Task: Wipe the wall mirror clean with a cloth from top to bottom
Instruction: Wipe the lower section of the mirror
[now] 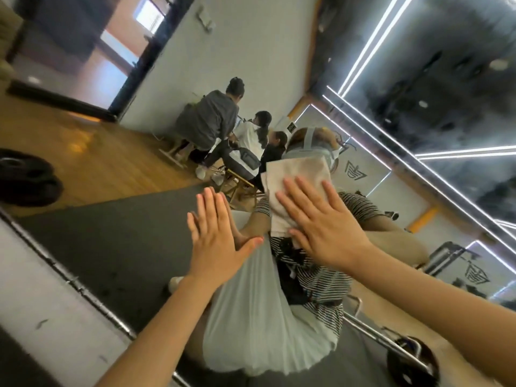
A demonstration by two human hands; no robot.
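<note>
Mirror (117, 219) fills the tilted view, and both hands lie flat against it. The right hand (321, 222) has straight, spread fingers pressing a white cloth (290, 177) to the glass, the cloth showing above and beside the fingertips. The left hand (215, 233) rests just beside it, palm on the glass, fingers straight and together, holding nothing. Reflected in the glass are a wooden floor (83, 146), a dark mat (125, 241), and seated people (217, 124) behind.
</note>
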